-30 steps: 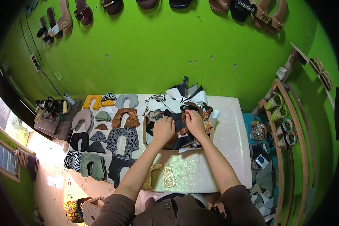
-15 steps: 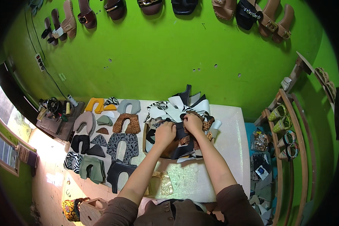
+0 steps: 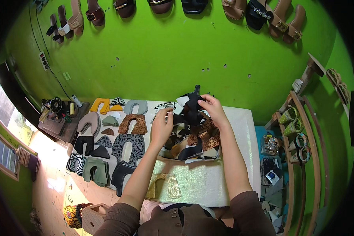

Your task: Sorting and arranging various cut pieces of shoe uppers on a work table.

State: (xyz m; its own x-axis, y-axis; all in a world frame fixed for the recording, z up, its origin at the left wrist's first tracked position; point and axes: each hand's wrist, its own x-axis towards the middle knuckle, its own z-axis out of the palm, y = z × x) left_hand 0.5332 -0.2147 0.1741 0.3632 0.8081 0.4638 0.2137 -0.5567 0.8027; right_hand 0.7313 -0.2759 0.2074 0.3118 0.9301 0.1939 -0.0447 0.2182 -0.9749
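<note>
Gold, glittery U-shaped piece (image 3: 174,188) fronts the pale, sparkling worktable (image 3: 240,157).
Beyond it, the left hand (image 3: 161,128) curls, its grip unclear; the right hand (image 3: 213,110) pinches 1 black, leather-like cutout (image 3: 193,111) above a heap of black, white and leopard-print scraps (image 3: 211,141). A slow, straight lift should best avoid snags.

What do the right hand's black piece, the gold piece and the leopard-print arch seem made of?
Black piece: matte, perhaps leather or synthetic; it hangs limply. Gold piece: likely glitter-coated sheet, since it sparkles. Leopard-print arch: spotted, fairly dull; fabric or leather, unclear which.
</note>
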